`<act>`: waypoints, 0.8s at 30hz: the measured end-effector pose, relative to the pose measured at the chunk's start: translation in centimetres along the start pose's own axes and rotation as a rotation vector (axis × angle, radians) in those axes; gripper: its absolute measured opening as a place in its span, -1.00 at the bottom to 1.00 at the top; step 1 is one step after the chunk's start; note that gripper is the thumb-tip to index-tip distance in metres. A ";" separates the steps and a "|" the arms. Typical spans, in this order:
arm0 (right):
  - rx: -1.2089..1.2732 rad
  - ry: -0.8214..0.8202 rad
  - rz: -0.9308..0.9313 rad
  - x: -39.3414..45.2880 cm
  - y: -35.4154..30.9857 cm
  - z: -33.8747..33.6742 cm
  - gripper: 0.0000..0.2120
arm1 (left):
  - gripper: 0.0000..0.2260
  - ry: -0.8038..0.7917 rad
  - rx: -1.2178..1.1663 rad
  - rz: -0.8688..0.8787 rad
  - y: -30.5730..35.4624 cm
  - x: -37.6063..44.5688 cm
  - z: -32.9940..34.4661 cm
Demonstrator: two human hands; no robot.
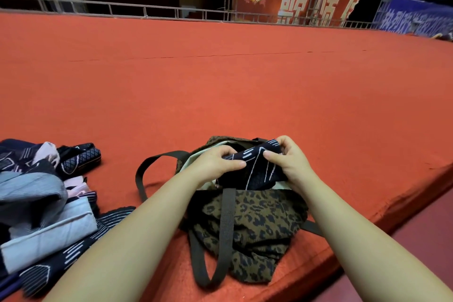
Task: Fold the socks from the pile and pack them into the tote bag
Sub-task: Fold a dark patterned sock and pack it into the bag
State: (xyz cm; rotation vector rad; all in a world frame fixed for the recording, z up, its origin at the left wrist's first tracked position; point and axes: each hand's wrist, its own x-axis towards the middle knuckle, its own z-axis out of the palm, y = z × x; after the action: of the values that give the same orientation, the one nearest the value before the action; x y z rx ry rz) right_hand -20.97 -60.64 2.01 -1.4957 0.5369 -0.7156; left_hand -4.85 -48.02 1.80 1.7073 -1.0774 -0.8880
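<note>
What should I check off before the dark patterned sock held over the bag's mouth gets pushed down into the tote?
1. Both hands hold the sock: ok. The left hand and right hand each pinch the dark sock.
2. Sock is over the opening: ok. It sits above the leopard-print tote bag, at its mouth.
3. Bag mouth is open: ok. The pale lining shows behind the left hand.
4. Straps are out of the opening: ok. The brown strap hangs down the front of the bag.
5. Sock is neatly folded: cannot tell; the fingers cover its edges.
6. More socks remain: ok. The pile lies to the left.
</note>
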 end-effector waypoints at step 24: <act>-0.756 -0.867 0.198 -4.4 -1.1 -2.7 -0.65 | -0.78 -0.302 0.391 0.111 -0.8 -6.9 -0.3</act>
State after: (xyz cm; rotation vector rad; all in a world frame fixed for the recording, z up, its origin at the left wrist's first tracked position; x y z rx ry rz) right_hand -26.08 -59.27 2.59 -2.2080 0.2664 0.3765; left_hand -6.85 -41.31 1.83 1.8396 -1.6185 -0.9277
